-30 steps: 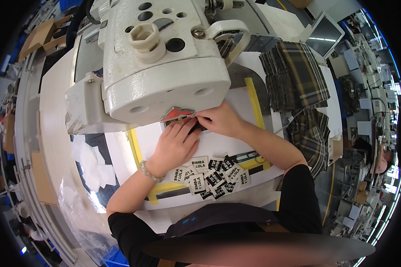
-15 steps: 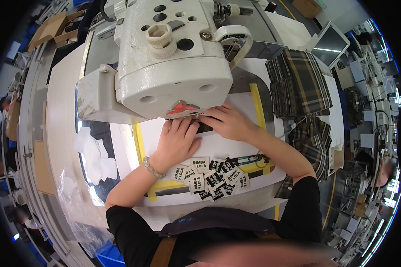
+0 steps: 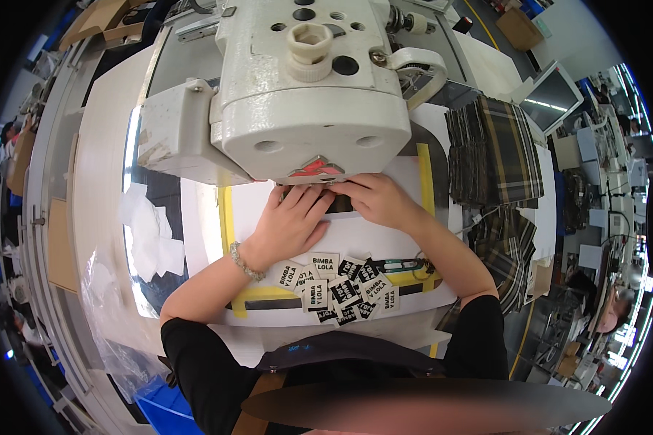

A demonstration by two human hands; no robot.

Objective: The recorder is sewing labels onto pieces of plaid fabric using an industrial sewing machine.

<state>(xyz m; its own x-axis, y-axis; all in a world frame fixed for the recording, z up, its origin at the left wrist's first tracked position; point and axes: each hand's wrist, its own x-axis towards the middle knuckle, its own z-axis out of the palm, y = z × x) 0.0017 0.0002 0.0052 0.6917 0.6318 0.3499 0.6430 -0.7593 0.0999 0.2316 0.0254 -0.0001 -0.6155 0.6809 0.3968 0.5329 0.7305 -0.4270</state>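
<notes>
With the two hands as centre and twelve o'clock away from the person, the white sewing machine head (image 3: 312, 123) stands at twelve, a red emblem (image 3: 317, 167) on its lower front. A dark piece of material (image 3: 339, 204) lies at the centre, just below the machine head and partly covered by the fingers.

The left hand (image 3: 292, 219) is palm down and unclosed, its fingers extended onto the piece and its thumb set apart. A beaded bracelet (image 3: 245, 264) is on that wrist. The right hand (image 3: 381, 199) is bent at the piece from the three o'clock side; its fingertips are partly obscured, and whether it grips cannot be determined.

At six o'clock, loose black and white labels (image 3: 345, 290) overlap in a pile on a white sheet (image 3: 370, 239). Snips with a teal handle (image 3: 395, 265) lie between four and five, beside the labels. Yellow tape (image 3: 426, 177) runs along the sheet at three.

Folded plaid fabric (image 3: 497, 152) is stacked between two and three; a screen (image 3: 551, 98) stands beyond it at two. Crumpled white paper (image 3: 152, 235) rests on the bench (image 3: 98, 210) toward nine, with clear plastic film (image 3: 116, 319) at eight.
</notes>
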